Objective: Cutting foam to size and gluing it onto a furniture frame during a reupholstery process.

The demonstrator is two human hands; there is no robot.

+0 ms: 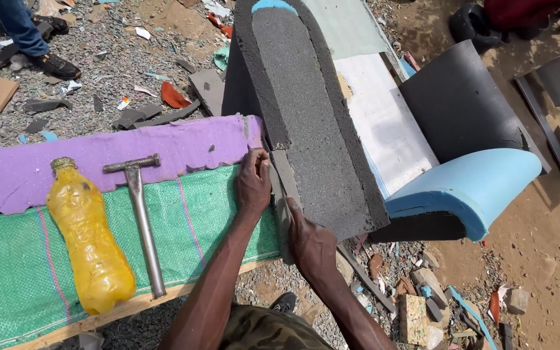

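**Grey foam panel held at the bench's right edge**

Grey foam panel (309,123): long axis runs away from the person, rounded end far, square end near, leaning against the right edge of the bench (8,272). Judged light, soft and compressible; best held along the firm side edge, not pinched at corners. Bench carries green woven sheet (196,220) and purple foam strip (98,155) along its far edge. Yellow bottle (89,243) and hammer (142,220) lie at left. Left hand (252,185) presses fingers against the panel's edge; right hand (311,243) is closed around its near lower edge.
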